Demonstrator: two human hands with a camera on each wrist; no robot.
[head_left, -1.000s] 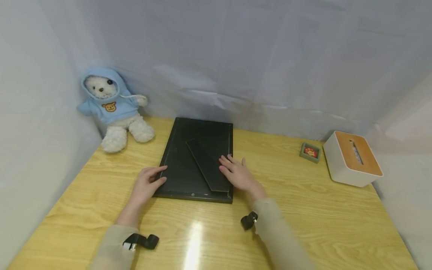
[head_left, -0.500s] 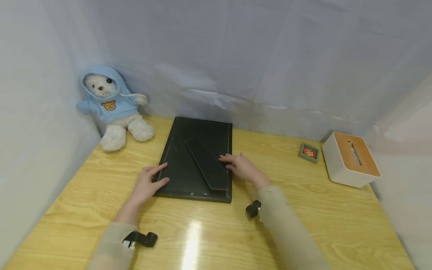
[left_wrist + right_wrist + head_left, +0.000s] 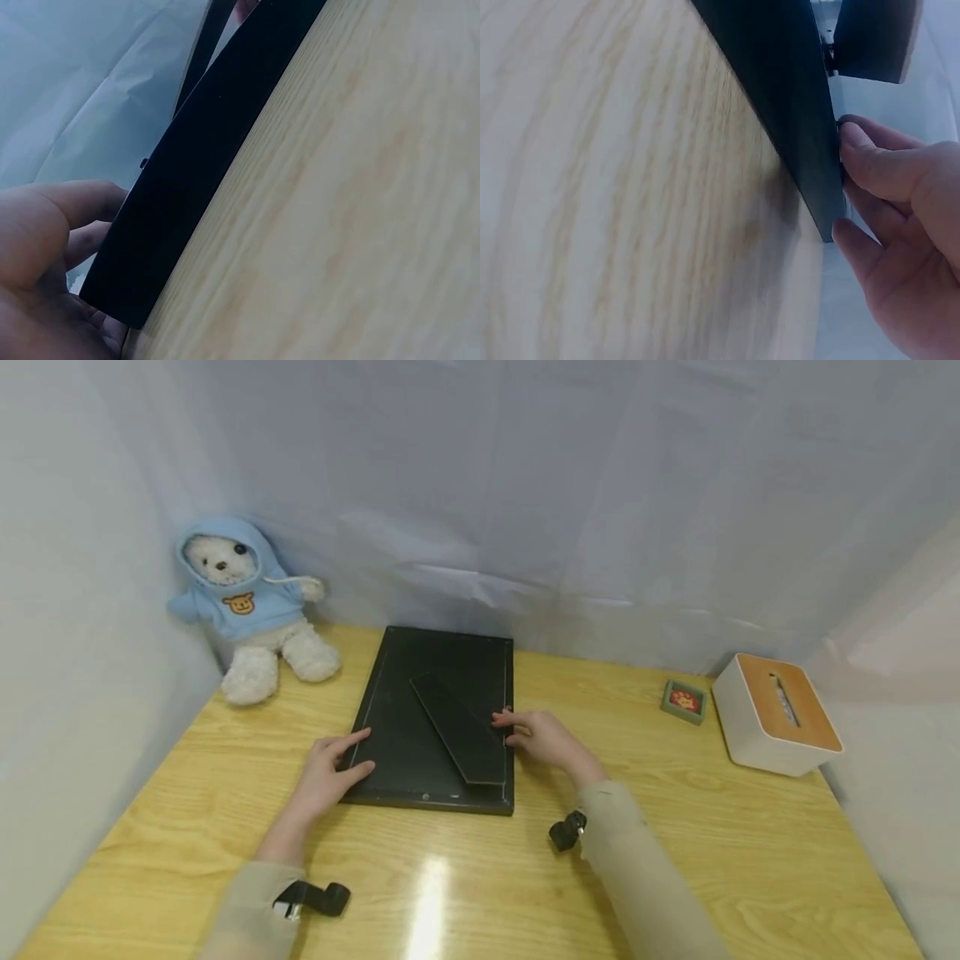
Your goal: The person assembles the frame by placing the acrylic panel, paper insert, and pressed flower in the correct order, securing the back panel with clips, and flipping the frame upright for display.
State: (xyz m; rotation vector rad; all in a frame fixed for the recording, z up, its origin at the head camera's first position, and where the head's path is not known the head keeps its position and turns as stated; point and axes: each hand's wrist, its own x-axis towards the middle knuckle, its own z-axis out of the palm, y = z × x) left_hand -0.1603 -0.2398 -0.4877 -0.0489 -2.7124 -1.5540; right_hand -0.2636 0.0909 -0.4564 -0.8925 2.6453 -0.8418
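head view: a black picture frame [image 3: 420,727] lies face down at the centre of the frame on a wooden table [image 3: 675,827], its hinged stand [image 3: 461,731] running diagonally across the backing from upper left to lower right. the left hand [image 3: 330,772], left of centre, rests on the frame's left edge near the lower corner, fingers fairly straight on the backing and thumb along the side; it lies on the frame rather than closing round it. the right hand [image 3: 543,737], just right of centre, meets the frame's right edge, with curled fingertips hooked over the rim beside the stand. left wrist view: the frame's dark edge [image 3: 202,172] crosses from top centre to lower left, with the left hand's fingers [image 3: 52,217] against it at the lower left. right wrist view: the right hand's fingers [image 3: 885,169] curl over the frame's edge [image 3: 787,97] at the right of the frame, thumb below it. a plush bear [image 3: 243,606] in a blue hoodie sits at the upper left of the head view, a small square coaster [image 3: 683,701] and a tissue box [image 3: 776,714] at the right.
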